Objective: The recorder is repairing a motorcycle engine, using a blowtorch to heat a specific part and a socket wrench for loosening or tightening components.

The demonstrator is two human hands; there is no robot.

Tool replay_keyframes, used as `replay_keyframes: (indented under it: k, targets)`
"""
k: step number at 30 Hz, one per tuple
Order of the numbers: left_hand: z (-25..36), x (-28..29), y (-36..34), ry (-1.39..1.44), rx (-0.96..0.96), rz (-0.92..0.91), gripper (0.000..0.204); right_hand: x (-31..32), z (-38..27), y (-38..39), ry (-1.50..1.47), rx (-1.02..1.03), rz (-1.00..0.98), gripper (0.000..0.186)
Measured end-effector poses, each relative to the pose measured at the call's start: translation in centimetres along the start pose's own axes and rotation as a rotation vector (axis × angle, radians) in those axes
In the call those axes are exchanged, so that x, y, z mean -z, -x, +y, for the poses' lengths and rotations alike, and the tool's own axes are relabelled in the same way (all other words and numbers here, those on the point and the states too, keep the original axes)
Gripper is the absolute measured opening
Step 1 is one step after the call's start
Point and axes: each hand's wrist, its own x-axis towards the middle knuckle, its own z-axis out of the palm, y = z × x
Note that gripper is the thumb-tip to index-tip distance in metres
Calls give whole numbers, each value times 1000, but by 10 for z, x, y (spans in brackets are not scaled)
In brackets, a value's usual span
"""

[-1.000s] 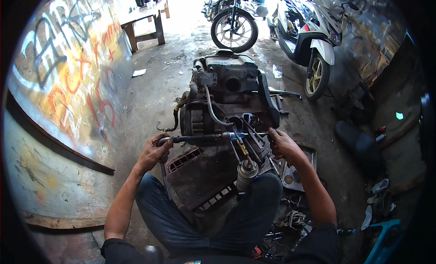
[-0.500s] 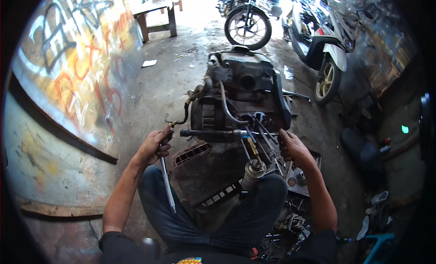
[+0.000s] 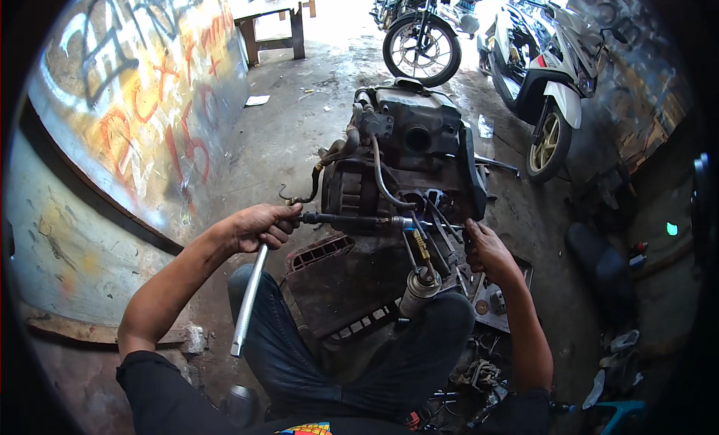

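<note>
My left hand (image 3: 266, 227) is closed around the upper part of a long silver metal bar (image 3: 251, 300), which slants down over my left thigh. Its fingertips are at the left end of a black-and-silver rod (image 3: 348, 220) lying level across in front of me; whether they touch it is unclear. My right hand (image 3: 488, 249) pinches the thin silver right end of that rod. Behind the rod stands a grimy engine block (image 3: 416, 135) with hoses. Under the rod, by my right knee, is a silver canister (image 3: 419, 291) with a gold-coloured fitting above it.
A dark grille panel (image 3: 329, 293) lies between my legs. On the right are a metal tray (image 3: 517, 315) of parts, a black motorcycle seat (image 3: 599, 263) and a white scooter (image 3: 554, 83). A motorcycle wheel (image 3: 422, 49) and wooden table (image 3: 273, 31) stand farther off. A painted wall (image 3: 135, 90) borders the left.
My left hand has come right, up to the rod's left end, and the silver bar's lower end has swung left. My right hand keeps its hold. The whole view has shifted slightly.
</note>
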Motion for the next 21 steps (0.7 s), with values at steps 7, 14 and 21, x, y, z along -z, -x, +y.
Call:
replay_keyframes:
  k: [7,14,21]
  targets:
    - [27,2,-6,-27,235,3,26,3,3,-4,81,26,29,36]
    - [21,2,-5,115,206,75,24,2,6,-7,75,39,0,36]
    - [13,0,3,80,130,-10,24,1,2,-4,96,33,4,40]
